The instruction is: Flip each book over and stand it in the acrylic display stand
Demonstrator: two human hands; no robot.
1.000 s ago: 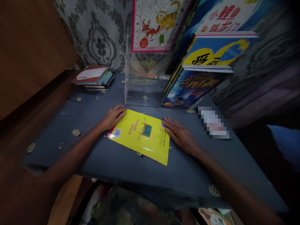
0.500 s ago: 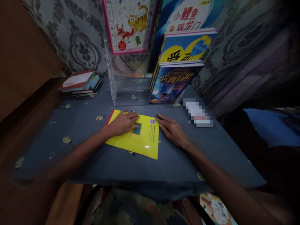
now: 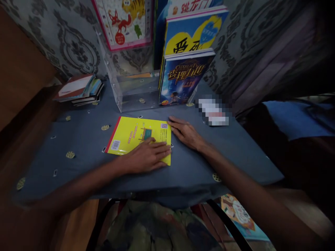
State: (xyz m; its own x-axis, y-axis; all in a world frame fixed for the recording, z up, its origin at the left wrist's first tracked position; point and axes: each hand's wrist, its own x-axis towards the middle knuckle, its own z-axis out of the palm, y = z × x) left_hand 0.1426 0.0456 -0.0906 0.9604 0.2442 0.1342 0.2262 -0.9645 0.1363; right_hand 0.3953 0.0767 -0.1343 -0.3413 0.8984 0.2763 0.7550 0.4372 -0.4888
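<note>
A yellow book (image 3: 131, 132) with a red spine lies flat on the cloth-covered table (image 3: 86, 146). Its upward face carries a barcode, a QR code and a small picture of a green board. My left hand (image 3: 149, 155) rests palm down across the book's near right part, fingers stretched towards its right edge. At the far right corner is my right hand (image 3: 185, 134), its extended fingertips at the book's edge and the rest of it on the cloth. Neither hand is wrapped round anything.
Behind the book, a clear acrylic stand (image 3: 115, 80) holds several upright books, a dark blue one (image 3: 183, 80) in front. A pile of books (image 3: 81, 89) lies at back left. A pixelated object (image 3: 213, 111) lies at right. Another book (image 3: 240, 216) is below the table edge.
My left hand has slid from the book's far middle towards its near right part, uncovering the barcode. My right hand stays at the right edge. The whole view has shifted slightly.
</note>
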